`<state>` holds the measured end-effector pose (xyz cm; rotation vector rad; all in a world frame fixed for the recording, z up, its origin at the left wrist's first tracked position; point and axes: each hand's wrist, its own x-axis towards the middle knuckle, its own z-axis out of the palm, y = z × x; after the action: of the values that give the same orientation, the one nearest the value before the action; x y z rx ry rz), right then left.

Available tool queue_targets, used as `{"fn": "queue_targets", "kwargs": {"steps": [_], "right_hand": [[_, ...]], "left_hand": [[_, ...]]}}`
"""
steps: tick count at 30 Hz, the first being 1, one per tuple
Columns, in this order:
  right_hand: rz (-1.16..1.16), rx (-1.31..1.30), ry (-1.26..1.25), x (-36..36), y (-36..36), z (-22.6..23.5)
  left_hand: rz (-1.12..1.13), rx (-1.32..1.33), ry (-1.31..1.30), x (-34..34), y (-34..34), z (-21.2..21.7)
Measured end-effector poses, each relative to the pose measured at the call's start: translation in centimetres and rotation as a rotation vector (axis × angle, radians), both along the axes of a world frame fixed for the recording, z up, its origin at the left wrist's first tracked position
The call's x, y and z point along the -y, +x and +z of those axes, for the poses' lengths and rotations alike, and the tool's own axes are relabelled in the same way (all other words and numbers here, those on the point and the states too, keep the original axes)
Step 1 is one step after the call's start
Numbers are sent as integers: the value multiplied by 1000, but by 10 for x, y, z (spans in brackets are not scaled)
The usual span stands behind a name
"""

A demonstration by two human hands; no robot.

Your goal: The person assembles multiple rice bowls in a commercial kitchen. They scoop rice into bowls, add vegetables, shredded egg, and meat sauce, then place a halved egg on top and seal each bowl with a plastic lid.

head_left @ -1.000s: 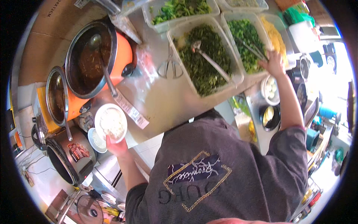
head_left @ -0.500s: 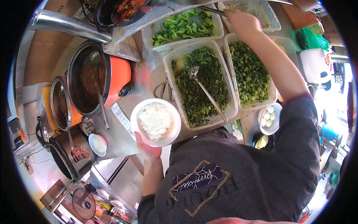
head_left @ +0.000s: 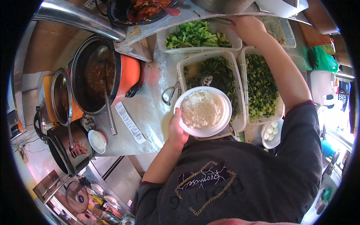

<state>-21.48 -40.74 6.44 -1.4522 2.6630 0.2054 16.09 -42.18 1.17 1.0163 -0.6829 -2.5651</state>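
Note:
My left hand [head_left: 176, 129] grips the near rim of a white bowl [head_left: 202, 110] full of white rice. It holds the bowl above the near end of a clear tub of chopped dark greens [head_left: 215, 69], where a spoon handle shows. My right hand [head_left: 245, 26] reaches far forward to the gap between a tub of leafy greens [head_left: 195, 35] and a tub of pale shreds [head_left: 277, 30]. Its fingers are curled and partly hidden, so I cannot see whether it holds anything.
Another tub of chopped greens [head_left: 260, 86] lies under my right forearm. An orange pot of dark broth [head_left: 97, 75] with a ladle stands to the left, with two more pots beside it. Scissors [head_left: 170, 92], a paper slip [head_left: 129, 122], a small white bowl [head_left: 97, 140] and a bowl of eggs [head_left: 272, 133] sit on the counter.
My left hand carried the rice bowl from beside the pots rightward to above the middle greens tub. My right hand moved from the right greens tub to the far tubs.

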Motion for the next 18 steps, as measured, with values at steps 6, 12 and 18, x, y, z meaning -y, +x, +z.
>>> {"fn": "queue_targets", "kwargs": {"steps": [6, 12, 18], "right_hand": [[135, 22, -10, 74, 39, -48], [278, 80, 44, 9, 24, -21], [66, -60, 631, -17, -1, 9]], "left_hand": [[40, 14, 65, 0, 1, 0], [55, 1, 116, 1, 5, -6], [63, -34, 106, 0, 4, -11]]}}
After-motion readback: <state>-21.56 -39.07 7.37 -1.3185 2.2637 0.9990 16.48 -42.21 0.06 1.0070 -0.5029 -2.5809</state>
